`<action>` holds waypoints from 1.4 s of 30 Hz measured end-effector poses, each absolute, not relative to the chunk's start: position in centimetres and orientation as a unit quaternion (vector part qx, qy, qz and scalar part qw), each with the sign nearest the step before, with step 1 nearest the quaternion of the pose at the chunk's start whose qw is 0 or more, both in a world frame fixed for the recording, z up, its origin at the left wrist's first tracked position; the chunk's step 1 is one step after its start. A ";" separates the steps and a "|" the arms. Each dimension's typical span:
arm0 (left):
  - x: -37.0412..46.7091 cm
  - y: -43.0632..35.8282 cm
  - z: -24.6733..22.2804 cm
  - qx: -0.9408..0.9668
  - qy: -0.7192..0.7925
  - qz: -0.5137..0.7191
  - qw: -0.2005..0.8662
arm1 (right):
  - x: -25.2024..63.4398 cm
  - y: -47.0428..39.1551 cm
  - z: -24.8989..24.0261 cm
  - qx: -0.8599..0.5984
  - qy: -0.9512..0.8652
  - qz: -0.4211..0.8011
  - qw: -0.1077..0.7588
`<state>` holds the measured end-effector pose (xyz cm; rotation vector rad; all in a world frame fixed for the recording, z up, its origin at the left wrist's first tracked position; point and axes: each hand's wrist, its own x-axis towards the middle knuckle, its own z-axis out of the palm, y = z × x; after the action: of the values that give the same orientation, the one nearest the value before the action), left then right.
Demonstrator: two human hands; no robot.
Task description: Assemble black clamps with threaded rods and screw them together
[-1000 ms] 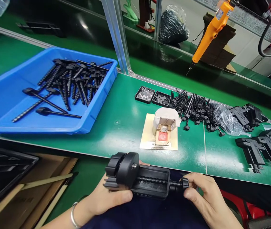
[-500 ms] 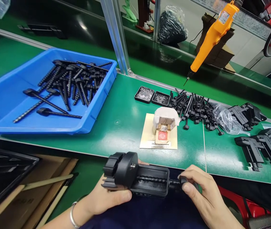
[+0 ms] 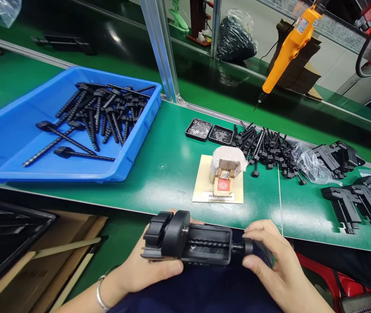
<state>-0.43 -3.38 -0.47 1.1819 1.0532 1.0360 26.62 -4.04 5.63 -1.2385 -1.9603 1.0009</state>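
My left hand [image 3: 154, 265] is wrapped round a black plastic clamp [image 3: 209, 254], its thumb along the near side. The clamp lies level above the table's front edge; its block with a ribbed knob [image 3: 155, 228] points left. A black threaded rod [image 3: 209, 244] runs along the clamp's open channel and ends at the right in a small round knob [image 3: 248, 246]. My right hand [image 3: 272, 256] has its thumb and fingers on either side of that small knob; whether every fingertip touches it is hard to tell.
A blue tray [image 3: 125, 167] holds many black threaded rods. Two small black parts trays [image 3: 198, 129], a taped fixture on a yellow base [image 3: 201, 187], a heap of knobbed rods [image 3: 270, 150] and several black clamps [image 3: 343, 204] share the green table. An orange electric screwdriver [image 3: 289, 50] hangs above.
My right thumb and fingers have loosened from a tight pinch and shifted round the small knob. The clamp has tilted slightly in my left hand.
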 end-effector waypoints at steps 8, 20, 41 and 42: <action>-0.6 -3.7 -1.1 0.499 0.458 0.455 0.578 | 26.4 -4.3 5.4 -0.469 -0.734 0.389 0.299; -1.1 -3.8 -1.8 0.498 0.438 0.451 0.597 | 26.1 -4.1 5.4 -0.462 -0.717 0.446 0.272; -1.4 -2.8 -2.9 0.587 0.389 0.454 0.546 | 26.2 -4.1 5.1 -0.469 -0.707 0.453 0.274; -1.4 -2.8 -2.8 0.588 0.389 0.458 0.542 | 26.2 -4.1 5.2 -0.462 -0.712 0.460 0.261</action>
<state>-1.35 -2.79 -2.76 1.3955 0.9236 1.0872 26.25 -4.09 5.17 -1.2494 -1.9273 1.2459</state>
